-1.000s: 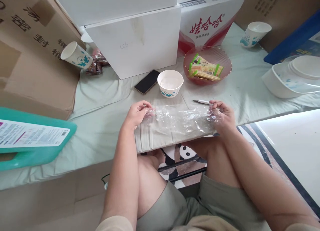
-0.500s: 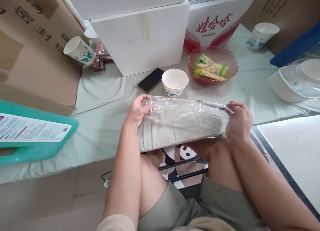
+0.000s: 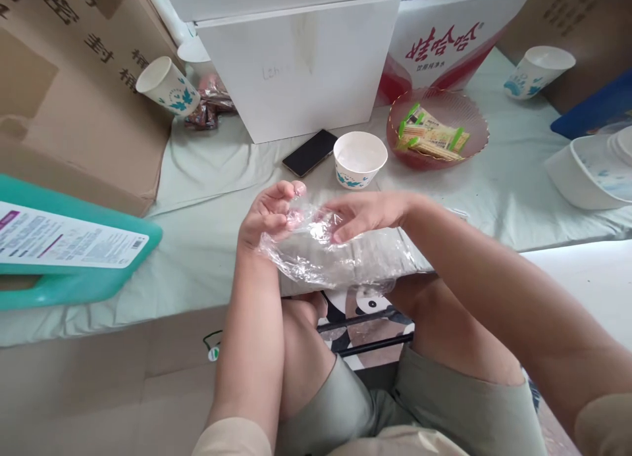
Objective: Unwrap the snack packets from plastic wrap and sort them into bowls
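A crinkled, see-through plastic bag (image 3: 345, 258) stretches between my hands above the front edge of the cloth-covered surface. My left hand (image 3: 269, 214) pinches the bag's left end, its fingers curled. Reaching across from the right, my right hand (image 3: 372, 212) has thumb and fingers around a gathered part of the bag, close to my left fingertips. Just beyond my hands stands a white paper bowl (image 3: 359, 161) with blue leaf prints. A black phone (image 3: 310, 153) lies flat to the bowl's left. Part of a thin, pale object (image 3: 459, 213) shows behind my right forearm.
A reddish glass bowl (image 3: 474, 130) holds several wrapped snacks. Paper cups (image 3: 170, 91) lean at the far left and right. A white box (image 3: 301, 74) stands at the back, a green jug (image 3: 83, 245) at left, and a white container (image 3: 585, 173) at right.
My right hand has moved left across the bag to near my left hand, letting go of the thin, pale object. The bag is now bunched up and hangs lower.
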Tool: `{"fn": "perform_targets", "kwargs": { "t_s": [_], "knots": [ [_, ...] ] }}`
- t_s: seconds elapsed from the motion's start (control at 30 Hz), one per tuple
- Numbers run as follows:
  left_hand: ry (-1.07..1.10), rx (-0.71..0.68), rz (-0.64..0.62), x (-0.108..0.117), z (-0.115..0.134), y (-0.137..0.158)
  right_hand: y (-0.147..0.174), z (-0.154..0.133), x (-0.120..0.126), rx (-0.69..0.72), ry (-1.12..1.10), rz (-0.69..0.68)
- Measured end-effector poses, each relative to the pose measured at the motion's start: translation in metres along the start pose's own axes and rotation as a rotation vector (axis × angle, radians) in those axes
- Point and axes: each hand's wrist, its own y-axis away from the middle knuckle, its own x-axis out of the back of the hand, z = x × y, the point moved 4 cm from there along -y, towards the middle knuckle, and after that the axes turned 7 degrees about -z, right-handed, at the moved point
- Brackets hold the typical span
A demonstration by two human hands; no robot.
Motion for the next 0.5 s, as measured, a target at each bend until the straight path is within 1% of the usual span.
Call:
{"fn": "perform_targets", "kwargs": {
  "t_s": [0.03,0.07,0.1,0.13,0.2,0.27,0.33,0.4,0.43,0.5],
  "knots": [
    [0.040,-0.017,-0.004,0.002,0.002,0.000,0.000,0.004,-0.005,-0.057,0.002,-0.047],
    [0.077,-0.029,-0.003,0.004,0.004,0.000,0.003,0.008,-0.008,-0.090,-0.002,-0.044],
    [0.103,-0.030,0.006,0.006,0.006,-0.001,0.008,0.012,-0.010,-0.100,-0.019,0.004],
    [0.114,-0.017,0.022,0.007,0.006,-0.004,0.014,0.015,-0.012,-0.092,-0.042,0.090],
    [0.092,0.054,0.073,0.007,0.003,-0.011,0.031,0.022,-0.013,-0.045,-0.088,0.322],
    [0.036,0.169,0.137,0.006,-0.008,-0.019,0.047,0.034,-0.014,-0.003,-0.107,0.563],
    [0.009,0.271,0.205,0.004,-0.024,-0.025,0.060,0.049,-0.016,0.024,-0.119,0.751],
    [0.009,0.350,0.258,0.001,-0.039,-0.027,0.066,0.066,-0.020,0.049,-0.169,0.870],
    [0.010,0.393,0.261,-0.002,-0.046,-0.026,0.068,0.074,-0.022,0.064,-0.211,0.908],
    [-0.001,0.469,0.190,-0.014,-0.057,-0.022,0.067,0.085,-0.025,0.101,-0.304,0.964]
  ]
}}
